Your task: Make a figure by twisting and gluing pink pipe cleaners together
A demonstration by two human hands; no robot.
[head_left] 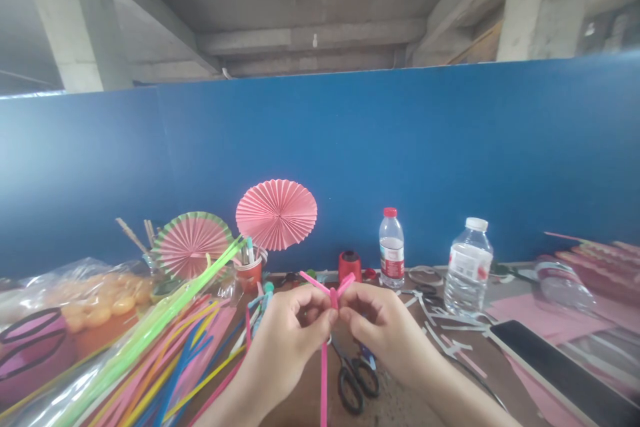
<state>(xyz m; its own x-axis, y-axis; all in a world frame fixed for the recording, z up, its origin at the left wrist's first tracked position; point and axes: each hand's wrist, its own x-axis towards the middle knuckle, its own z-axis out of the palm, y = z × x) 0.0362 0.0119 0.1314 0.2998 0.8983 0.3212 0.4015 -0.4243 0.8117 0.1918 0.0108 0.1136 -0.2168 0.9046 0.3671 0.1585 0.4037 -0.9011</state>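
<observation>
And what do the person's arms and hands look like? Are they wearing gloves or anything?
No gloves! The left hand and the right hand are both bare. The forearms are bare too, with no sleeves in the part that shows. I see no watch, bracelet or drawn-on marks. Some fingers are partly hidden, so I can't tell about rings.

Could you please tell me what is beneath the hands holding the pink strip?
On the brown table, black-handled scissors and something blue show between the left hand and right hand. The pink strip hangs down there. What the hands cover cannot be seen.
</observation>
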